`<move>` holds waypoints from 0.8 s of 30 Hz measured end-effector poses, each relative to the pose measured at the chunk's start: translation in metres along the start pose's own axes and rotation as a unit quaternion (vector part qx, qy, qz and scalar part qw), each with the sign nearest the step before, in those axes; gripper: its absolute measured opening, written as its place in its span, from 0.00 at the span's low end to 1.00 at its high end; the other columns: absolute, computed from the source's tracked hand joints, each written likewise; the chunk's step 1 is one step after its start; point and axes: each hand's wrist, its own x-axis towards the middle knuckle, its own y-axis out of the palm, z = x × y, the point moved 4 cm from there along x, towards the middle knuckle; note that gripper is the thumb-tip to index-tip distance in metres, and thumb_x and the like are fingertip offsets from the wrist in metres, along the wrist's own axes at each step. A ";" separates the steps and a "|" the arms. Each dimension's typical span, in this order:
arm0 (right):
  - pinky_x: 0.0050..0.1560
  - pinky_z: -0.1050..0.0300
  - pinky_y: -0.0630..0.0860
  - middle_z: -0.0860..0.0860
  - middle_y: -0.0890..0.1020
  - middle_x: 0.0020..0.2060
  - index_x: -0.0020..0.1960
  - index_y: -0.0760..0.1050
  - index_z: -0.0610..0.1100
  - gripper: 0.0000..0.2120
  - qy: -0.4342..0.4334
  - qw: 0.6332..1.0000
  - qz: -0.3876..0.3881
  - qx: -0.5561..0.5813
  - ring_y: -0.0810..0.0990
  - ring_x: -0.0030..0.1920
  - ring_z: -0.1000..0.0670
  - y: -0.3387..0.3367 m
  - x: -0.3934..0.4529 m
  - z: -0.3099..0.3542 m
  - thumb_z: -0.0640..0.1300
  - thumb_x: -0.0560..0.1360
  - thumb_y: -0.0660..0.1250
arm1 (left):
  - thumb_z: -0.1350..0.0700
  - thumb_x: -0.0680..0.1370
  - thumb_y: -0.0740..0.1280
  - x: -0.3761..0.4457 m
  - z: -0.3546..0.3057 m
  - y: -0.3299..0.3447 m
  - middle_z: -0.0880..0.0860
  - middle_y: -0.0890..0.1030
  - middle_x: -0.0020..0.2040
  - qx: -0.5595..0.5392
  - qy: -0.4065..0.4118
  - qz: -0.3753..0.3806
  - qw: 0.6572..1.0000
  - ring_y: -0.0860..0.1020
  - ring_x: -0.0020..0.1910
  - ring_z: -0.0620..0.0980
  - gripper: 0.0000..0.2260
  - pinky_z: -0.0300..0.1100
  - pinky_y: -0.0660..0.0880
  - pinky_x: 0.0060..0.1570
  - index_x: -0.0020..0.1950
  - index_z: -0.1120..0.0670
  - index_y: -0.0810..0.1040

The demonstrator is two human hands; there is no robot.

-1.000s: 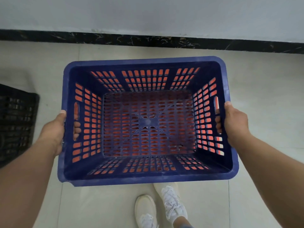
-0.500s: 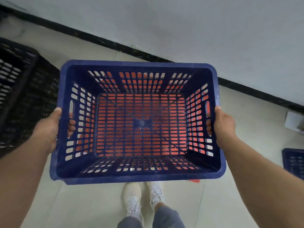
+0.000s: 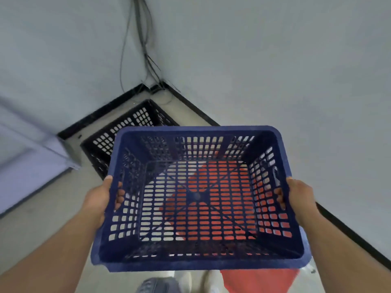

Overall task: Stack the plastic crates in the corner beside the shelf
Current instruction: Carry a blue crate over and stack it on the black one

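Observation:
I hold an empty blue slotted plastic crate (image 3: pixel 211 132) in the air in front of me, open side up. My left hand (image 3: pixel 99 199) grips its left handle slot and my right hand (image 3: pixel 296 197) grips its right handle slot. A black slotted crate (image 3: pixel 135 119) stands on the floor in the room corner, beyond the blue crate's far left edge and partly hidden by it. A red crate (image 3: pixel 260 278) lies on the floor below the blue one, seen through its slots and at its near right edge.
A pale shelf edge (image 3: pixel 42 153) juts in at the left, close to the black crate. Two grey walls with black skirting (image 3: pixel 349 233) meet at the corner, where dark cables (image 3: pixel 146 45) hang down. My feet (image 3: pixel 184 280) are on the pale tiled floor below.
The view has swung left and up to face the corner. The blue crate stays in both hands, and the black crate now lies just beyond it. The shelf edge has come into view.

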 end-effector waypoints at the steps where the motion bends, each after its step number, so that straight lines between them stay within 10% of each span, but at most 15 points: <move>1: 0.28 0.53 0.67 0.40 0.77 0.30 0.43 0.75 0.34 0.16 -0.015 1.000 0.012 -0.012 0.70 0.27 0.44 0.011 -0.005 0.017 0.42 0.80 0.55 | 0.46 0.81 0.55 -0.003 -0.006 -0.015 0.56 0.76 0.36 -0.013 0.002 -0.015 1.000 0.72 0.32 0.52 0.18 0.45 0.70 0.35 0.44 0.58 0.76; 24: 0.30 0.52 0.67 0.40 0.78 0.32 0.43 0.74 0.38 0.14 -0.135 0.973 0.151 -0.112 0.70 0.29 0.44 0.337 0.006 0.266 0.45 0.79 0.55 | 0.46 0.79 0.58 0.141 -0.079 -0.203 0.56 0.77 0.35 -0.217 -0.061 -0.167 0.960 0.73 0.31 0.51 0.17 0.44 0.72 0.34 0.44 0.57 0.76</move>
